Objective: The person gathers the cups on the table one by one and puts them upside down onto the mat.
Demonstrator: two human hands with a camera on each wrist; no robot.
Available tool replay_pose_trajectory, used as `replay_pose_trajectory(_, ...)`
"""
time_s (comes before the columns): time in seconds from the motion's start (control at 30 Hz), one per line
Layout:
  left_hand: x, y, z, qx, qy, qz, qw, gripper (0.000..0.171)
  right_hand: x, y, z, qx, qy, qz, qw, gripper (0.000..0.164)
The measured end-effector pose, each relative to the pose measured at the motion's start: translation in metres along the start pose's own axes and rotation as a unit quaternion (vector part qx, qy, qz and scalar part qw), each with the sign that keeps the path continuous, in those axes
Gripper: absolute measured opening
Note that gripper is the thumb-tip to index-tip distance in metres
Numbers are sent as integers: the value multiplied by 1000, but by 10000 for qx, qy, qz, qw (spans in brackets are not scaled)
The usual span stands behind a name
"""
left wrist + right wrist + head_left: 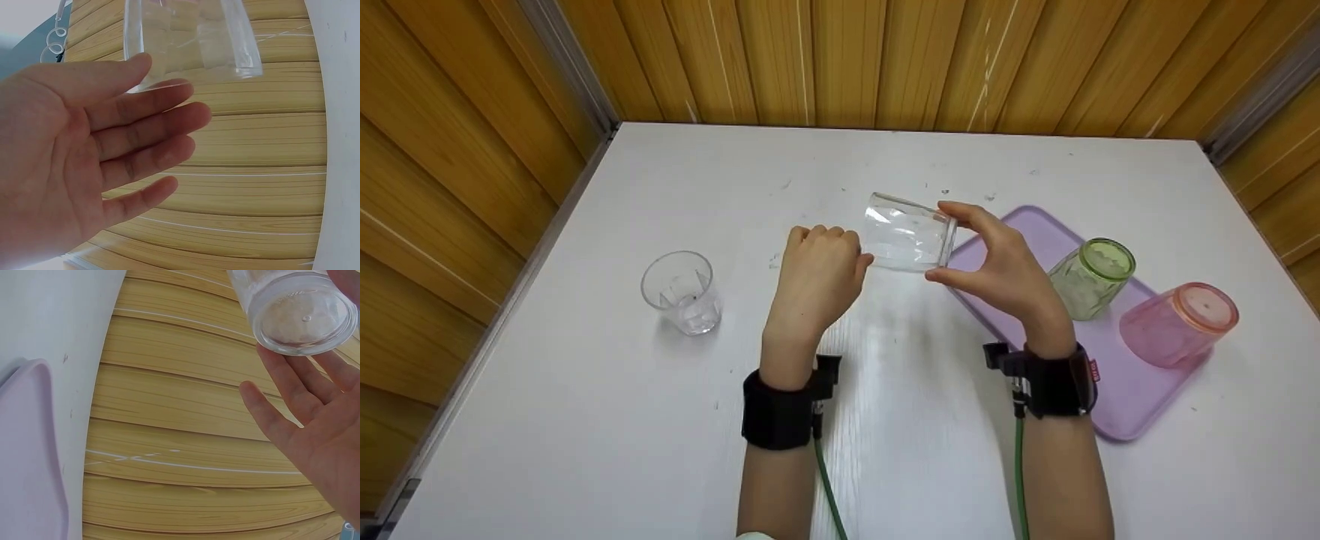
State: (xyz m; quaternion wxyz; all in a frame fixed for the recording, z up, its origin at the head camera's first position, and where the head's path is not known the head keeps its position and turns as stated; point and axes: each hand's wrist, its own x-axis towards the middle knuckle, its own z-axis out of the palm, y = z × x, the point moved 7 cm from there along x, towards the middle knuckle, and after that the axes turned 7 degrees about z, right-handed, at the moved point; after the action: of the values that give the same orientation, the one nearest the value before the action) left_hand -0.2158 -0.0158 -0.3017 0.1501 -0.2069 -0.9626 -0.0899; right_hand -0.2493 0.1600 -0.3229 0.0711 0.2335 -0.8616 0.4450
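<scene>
A clear cup (910, 232) lies sideways in the air between both hands, its base toward the right. My right hand (1005, 262) grips it around the base end, thumb below and fingers above; the right wrist view shows fingertips against the round base (304, 320). At the mouth end, my left hand (819, 274) has its thumb and index finger at the rim, pinching it, as the left wrist view of the cup (188, 42) shows. The other left fingers (149, 160) extend loosely beside it. From above, these fingers are mostly hidden behind the back of the hand.
Another clear cup (682, 292) stands upright on the white table (585, 420) at the left. On the right, a purple tray (1136, 409) carries an upside-down green cup (1087, 281) and an upside-down pink cup (1174, 326). Wood-look panels (840, 64) border the table.
</scene>
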Motion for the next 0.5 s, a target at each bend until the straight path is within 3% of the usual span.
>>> replay_pose_trajectory(0.5, 0, -1, 1, -95, 156, 44, 9998, 23, 0, -3, -1, 46, 74, -64, 9999, 71)
